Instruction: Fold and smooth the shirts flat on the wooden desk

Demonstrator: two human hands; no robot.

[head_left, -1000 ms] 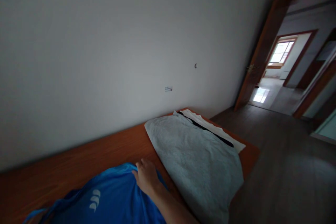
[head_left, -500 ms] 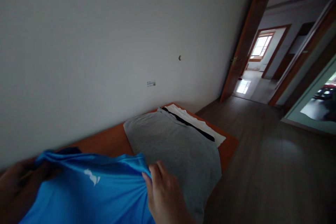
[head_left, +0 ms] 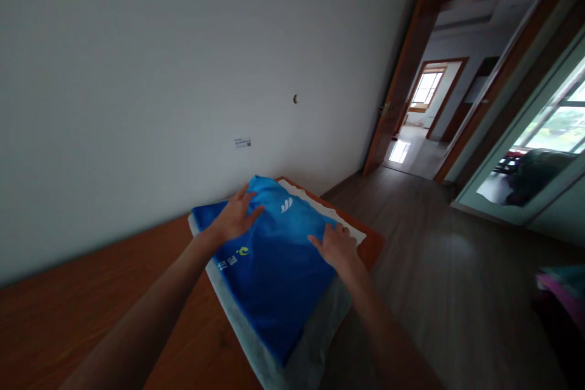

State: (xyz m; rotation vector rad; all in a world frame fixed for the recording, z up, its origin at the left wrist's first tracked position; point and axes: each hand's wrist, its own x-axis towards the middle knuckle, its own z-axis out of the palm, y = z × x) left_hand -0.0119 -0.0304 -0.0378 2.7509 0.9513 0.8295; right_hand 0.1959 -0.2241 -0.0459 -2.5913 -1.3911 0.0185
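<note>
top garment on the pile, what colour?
Bright blue garment with small white and yellow-green markings, under both flat hands; head view shows it best.

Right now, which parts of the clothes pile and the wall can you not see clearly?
- Grey garment: mostly hidden under the blue shirt; head view.
- White garment: only an edge shows.
- Wall label: too small to read.
- Shirt lettering: blurred.
- Left hand and right hand lie flat, covering cloth beneath.
</note>
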